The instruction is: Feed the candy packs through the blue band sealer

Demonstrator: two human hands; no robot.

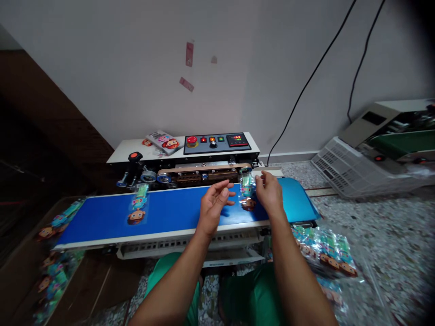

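Observation:
A continuous band sealer with a blue conveyor belt stands before me. A clear packet with a cartoon girl figure lies on the belt, its upper end at the sealing band's right wheel. My left hand hovers left of this packet, fingers apart and holding nothing. Close by the packet's right edge is my right hand, fingers bent, with a gap between thumb and forefinger; whether it touches the plastic is unclear. Farther left on the belt lies another cartoon packet, its top by the rollers.
The control panel has a red button and lit display. A cardboard box with packets stands below the belt's left end. More packets lie in clear plastic at lower right. A white crate and another machine stand right.

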